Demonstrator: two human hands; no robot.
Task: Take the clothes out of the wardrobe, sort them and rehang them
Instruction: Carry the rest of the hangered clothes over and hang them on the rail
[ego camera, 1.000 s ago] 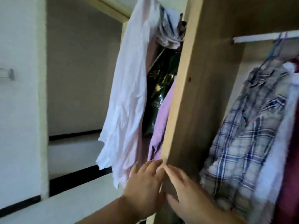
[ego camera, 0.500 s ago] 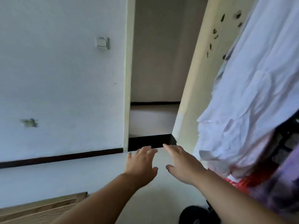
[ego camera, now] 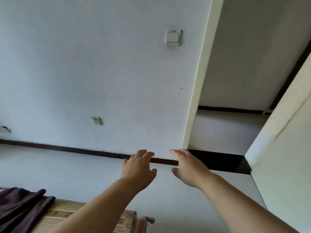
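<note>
My left hand [ego camera: 138, 167] and my right hand [ego camera: 188, 167] are stretched out side by side in front of me, fingers apart, holding nothing. They hover over the pale floor near the foot of a white wall. A dark maroon garment [ego camera: 20, 207] lies at the lower left on a striped beige surface [ego camera: 70, 216]. The wardrobe and its hanging clothes are out of view.
A white wall [ego camera: 101, 73] with a switch plate [ego camera: 173, 37] and a dark skirting strip [ego camera: 67, 148] fills the left. A doorway [ego camera: 235, 98] opens to the right of it, with a black threshold [ego camera: 218, 162]. A cream door or panel [ego camera: 286, 157] stands at the right edge.
The view has swung left, away from the wardrobe. The hanging clothes have left the frame; the maroon garment has come into view. Both hands came off the wardrobe panel and stay empty.
</note>
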